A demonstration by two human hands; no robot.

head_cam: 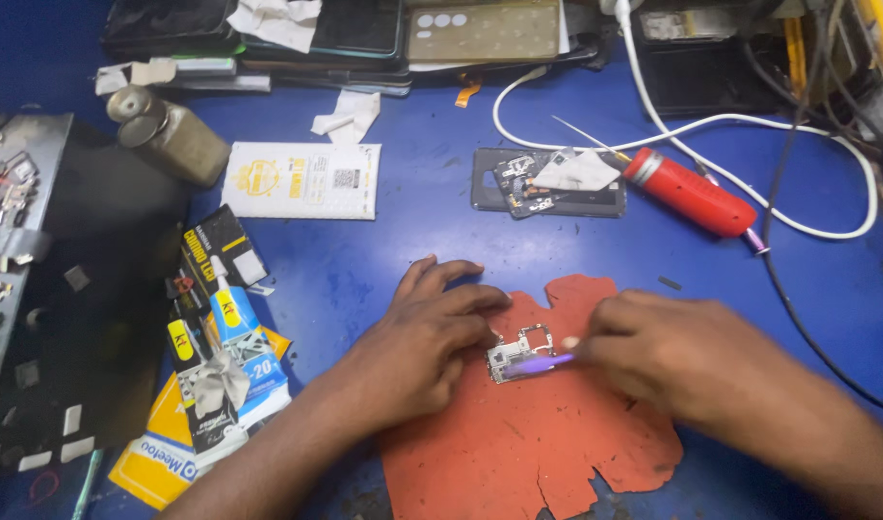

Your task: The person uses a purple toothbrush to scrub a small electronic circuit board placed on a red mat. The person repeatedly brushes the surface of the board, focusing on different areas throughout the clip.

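On red mat (518, 453), hands (432, 332) flank circuit board (518, 351).

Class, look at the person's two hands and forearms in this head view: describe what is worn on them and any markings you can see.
Both the left hand and right hand are bare: no gloves, and no rings, watch or sleeves visible. The forearms are uncovered to the picture's edge. The right hand is motion-blurred, so fine marks cannot be told.

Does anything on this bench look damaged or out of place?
Yes. The red mat under the circuit board is ragged, with torn, notched edges. Farther back, a dark phone lies opened with parts exposed, and a metal bottle lies on its side.
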